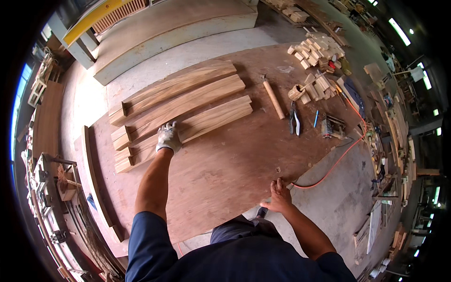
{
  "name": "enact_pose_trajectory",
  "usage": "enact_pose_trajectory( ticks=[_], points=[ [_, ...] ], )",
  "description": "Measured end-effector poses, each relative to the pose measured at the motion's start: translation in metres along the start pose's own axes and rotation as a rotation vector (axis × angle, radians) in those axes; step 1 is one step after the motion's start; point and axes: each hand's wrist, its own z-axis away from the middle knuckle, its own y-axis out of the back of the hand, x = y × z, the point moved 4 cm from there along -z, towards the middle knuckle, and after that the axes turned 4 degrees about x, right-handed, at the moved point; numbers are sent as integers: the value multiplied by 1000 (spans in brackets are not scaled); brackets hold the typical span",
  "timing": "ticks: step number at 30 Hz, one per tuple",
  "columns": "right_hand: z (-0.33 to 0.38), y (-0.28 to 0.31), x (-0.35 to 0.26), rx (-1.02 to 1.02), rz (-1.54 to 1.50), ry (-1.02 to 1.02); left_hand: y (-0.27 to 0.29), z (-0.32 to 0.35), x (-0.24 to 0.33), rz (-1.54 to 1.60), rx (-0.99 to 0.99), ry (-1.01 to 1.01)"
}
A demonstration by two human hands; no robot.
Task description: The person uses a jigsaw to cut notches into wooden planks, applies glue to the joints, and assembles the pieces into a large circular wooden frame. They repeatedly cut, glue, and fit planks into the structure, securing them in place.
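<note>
Three curved wooden slats (181, 110) lie stacked at ten o'clock on the plywood worktable (225, 164). Gloved left hand (168, 137) rests flat, fingers spread, on the nearest slat; bare right hand (278, 197) braces, unclenched, on the table edge at five o'clock. Positioning step; next move requires a firm grasp.

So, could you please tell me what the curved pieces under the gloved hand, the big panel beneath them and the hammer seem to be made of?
The curved pieces look like solid, unfinished timber: pale with brown grain streaks and raw cut ends. The left hand, gloved, rests on them. The big panel seems to be reddish-brown plywood or similar sheet, matt and scuffed. The hammer has a light wooden handle; its small head looks like metal.
</note>
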Motion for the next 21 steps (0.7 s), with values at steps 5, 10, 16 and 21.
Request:
enact_pose_trajectory(
  ticks=[5,10,16,21],
  points=[
    [3,6,9,73,-31,90,-31,72,36,61,30,-80],
    [2,7,51,195,-255,160,-51,173,106,91,-28,-153],
    [-25,45,117,541,-456,145,-61,245,159,216,128,-182],
    [-88,75,147,324,-377,491,-47,254,183,213,-16,-79]
  ],
)
